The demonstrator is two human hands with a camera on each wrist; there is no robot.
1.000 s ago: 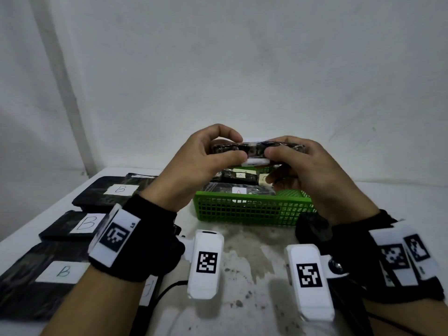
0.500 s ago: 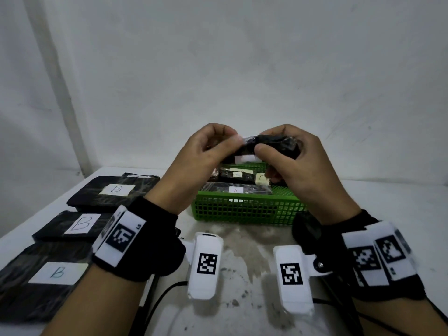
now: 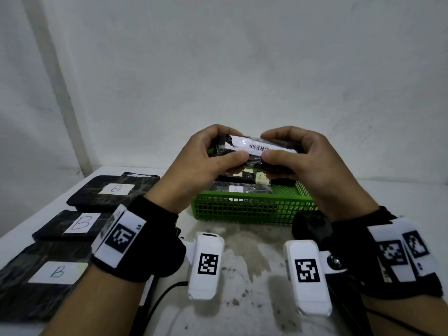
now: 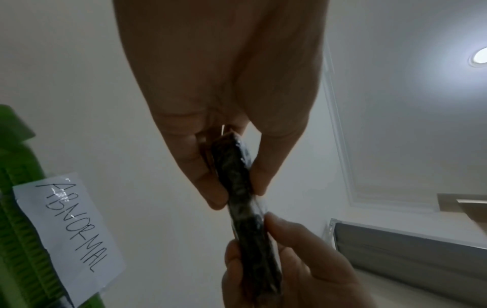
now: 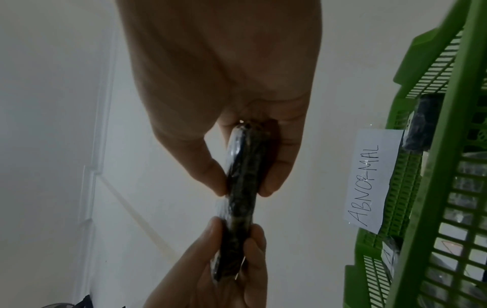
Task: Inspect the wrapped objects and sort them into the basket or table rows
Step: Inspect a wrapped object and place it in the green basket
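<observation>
Both hands hold one flat black wrapped object (image 3: 254,151) in the air above the green basket (image 3: 252,209). A white printed label on it faces me. My left hand (image 3: 218,151) pinches its left end between thumb and fingers, and my right hand (image 3: 286,151) pinches its right end. In the left wrist view the wrapped object (image 4: 242,187) shows edge-on, thin and shiny; the right wrist view shows the wrapped object (image 5: 242,177) the same way. Inside the basket lie several black wrapped objects (image 3: 238,189) with small letter labels.
Three black wrapped packs marked B (image 3: 114,190) lie in a row along the table's left side. A paper tag reading ABNORMAL (image 5: 371,179) is stuck on the basket's side. The white wall stands close behind the basket. Stained tabletop (image 3: 247,251) lies in front of the basket.
The hands have turned the wrapped object from edge-on so that its white printed label faces me, and raised it slightly. The basket and the B packs have not moved.
</observation>
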